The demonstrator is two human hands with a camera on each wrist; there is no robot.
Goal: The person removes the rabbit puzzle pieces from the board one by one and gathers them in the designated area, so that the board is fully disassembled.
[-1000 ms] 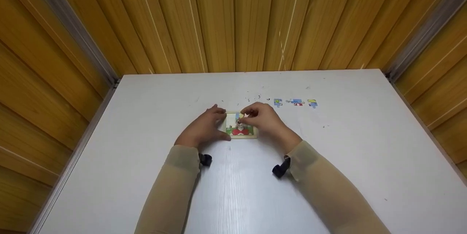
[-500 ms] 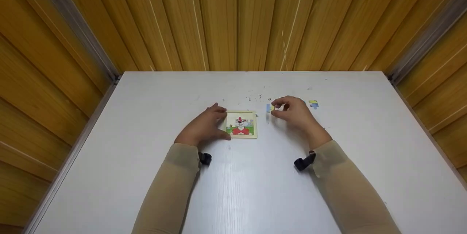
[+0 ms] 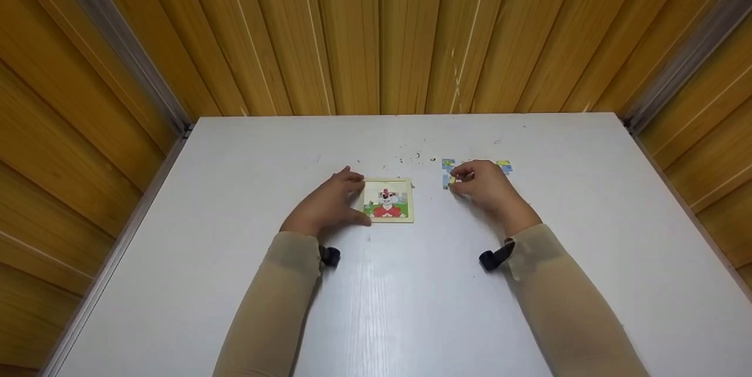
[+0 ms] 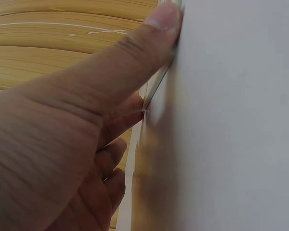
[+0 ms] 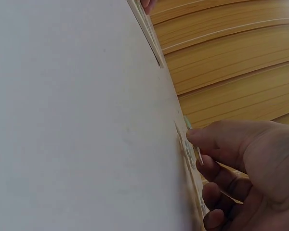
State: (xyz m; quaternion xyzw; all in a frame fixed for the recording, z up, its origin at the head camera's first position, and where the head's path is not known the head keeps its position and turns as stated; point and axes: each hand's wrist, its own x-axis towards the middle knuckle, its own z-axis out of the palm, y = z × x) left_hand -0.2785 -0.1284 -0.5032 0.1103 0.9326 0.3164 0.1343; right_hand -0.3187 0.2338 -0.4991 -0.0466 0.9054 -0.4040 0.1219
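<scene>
A small wooden picture puzzle tray [image 3: 410, 202] lies on the white table. Joined puzzle pieces [image 3: 386, 210] fill its lower part with a red and white cartoon animal, and pale bare board shows above. My left hand [image 3: 326, 204] holds the tray at its left side, fingers at the upper corner and thumb at the lower one. To the right of the tray, my right hand [image 3: 487, 189] pinches a light blue and yellow puzzle piece [image 3: 446, 182] between thumb and fingertips. The right wrist view shows this piece [image 5: 199, 155] edge-on, just off the table.
Loose puzzle pieces lie behind the right hand: a blue and green one [image 3: 447, 162] and a yellow and blue one [image 3: 504, 164]. My right hand hides the spot between them. Dark specks [image 3: 418, 155] mark the white table [image 3: 376, 306]. Wood-patterned walls [image 3: 376, 30] enclose it.
My right hand has moved right, from over the tray to beside the loose pieces, carrying the blue and yellow puzzle piece away from the tray. The left hand has stayed at the tray's left side.
</scene>
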